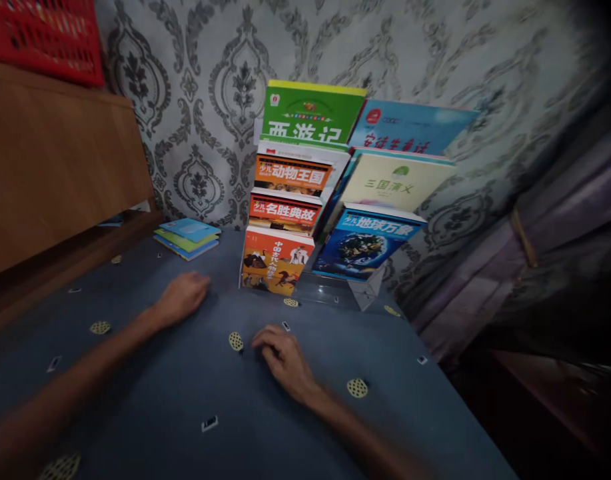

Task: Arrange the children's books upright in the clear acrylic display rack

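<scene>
My left hand (184, 298) is low over the blue-grey table cover, back up, in front of a small stack of thin books (188, 238). Its fingers bend down and blur, so their spacing is unclear; no object shows in it. Nearer to me, my right hand (284, 360) hovers at or just above the cover, thumb and curved fingers apart with nothing between them. Beyond it, a clear tiered stand (330, 288) holds two columns of books, among them an orange book (276, 260) at the front left and a blue book with a globe (366, 245) at the front right.
A wooden cabinet (60, 160) borders the table on the left, with a red plastic basket (50, 37) on top. Behind the stand rises a patterned wall (200, 120). A purplish curtain (485, 273) hangs at the right. The table cover (160, 393) has printed pineapples.
</scene>
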Demonstrator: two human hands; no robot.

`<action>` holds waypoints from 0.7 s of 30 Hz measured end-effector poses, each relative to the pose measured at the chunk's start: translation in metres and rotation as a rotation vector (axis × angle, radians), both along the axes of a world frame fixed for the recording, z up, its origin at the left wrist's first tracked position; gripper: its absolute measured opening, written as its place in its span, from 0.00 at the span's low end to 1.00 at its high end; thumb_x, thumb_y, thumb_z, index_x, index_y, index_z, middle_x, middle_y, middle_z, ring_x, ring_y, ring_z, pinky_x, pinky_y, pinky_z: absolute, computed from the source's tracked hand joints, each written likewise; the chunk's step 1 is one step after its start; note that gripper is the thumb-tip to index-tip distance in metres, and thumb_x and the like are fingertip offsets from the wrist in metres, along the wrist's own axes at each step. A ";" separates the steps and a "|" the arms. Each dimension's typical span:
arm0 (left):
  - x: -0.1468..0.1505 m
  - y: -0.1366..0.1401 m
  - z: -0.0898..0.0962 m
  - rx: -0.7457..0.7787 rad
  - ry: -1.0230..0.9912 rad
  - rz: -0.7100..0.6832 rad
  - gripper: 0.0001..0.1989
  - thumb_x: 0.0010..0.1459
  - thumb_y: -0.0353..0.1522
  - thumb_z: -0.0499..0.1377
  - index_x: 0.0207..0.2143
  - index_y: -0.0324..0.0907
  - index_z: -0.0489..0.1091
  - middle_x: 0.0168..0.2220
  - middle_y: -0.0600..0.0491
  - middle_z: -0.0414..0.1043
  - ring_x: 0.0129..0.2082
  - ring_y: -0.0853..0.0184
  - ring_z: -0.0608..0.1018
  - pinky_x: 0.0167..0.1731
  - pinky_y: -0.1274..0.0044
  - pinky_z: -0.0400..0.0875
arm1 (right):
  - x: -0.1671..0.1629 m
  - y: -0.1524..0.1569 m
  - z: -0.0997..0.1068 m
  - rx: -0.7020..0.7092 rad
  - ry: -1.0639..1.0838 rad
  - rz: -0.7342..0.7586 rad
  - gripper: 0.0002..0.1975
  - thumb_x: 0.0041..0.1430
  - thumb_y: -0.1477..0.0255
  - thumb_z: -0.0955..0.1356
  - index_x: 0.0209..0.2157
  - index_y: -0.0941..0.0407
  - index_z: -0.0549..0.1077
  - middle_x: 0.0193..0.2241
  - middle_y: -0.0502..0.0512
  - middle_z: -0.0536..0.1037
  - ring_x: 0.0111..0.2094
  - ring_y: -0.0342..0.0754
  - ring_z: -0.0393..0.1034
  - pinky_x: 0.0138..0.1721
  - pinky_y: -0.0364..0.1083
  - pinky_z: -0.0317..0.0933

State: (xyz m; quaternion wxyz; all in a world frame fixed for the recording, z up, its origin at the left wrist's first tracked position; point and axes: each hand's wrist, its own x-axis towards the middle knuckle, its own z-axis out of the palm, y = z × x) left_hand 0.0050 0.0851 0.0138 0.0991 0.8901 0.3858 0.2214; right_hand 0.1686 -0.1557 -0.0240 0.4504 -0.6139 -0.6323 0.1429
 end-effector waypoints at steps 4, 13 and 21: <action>0.022 0.075 0.021 0.082 0.178 0.061 0.20 0.64 0.33 0.48 0.55 0.37 0.68 0.59 0.37 0.68 0.62 0.49 0.67 0.61 0.62 0.60 | -0.013 0.005 -0.008 -0.027 -0.012 0.056 0.18 0.55 0.86 0.61 0.33 0.53 0.77 0.34 0.53 0.80 0.39 0.49 0.74 0.43 0.48 0.67; 0.077 0.156 0.008 0.006 0.351 0.205 0.30 0.68 0.45 0.46 0.61 0.31 0.62 0.66 0.26 0.57 0.67 0.41 0.60 0.60 0.51 0.59 | -0.008 0.005 -0.011 -0.023 0.043 0.064 0.19 0.54 0.87 0.61 0.33 0.52 0.77 0.34 0.52 0.80 0.39 0.48 0.75 0.44 0.47 0.67; 0.069 0.182 0.003 -0.048 0.478 0.167 0.35 0.67 0.52 0.42 0.64 0.39 0.62 0.65 0.32 0.62 0.64 0.41 0.65 0.56 0.47 0.62 | -0.007 0.006 -0.008 -0.043 0.077 0.092 0.18 0.57 0.86 0.60 0.34 0.54 0.77 0.35 0.54 0.80 0.40 0.47 0.74 0.43 0.45 0.66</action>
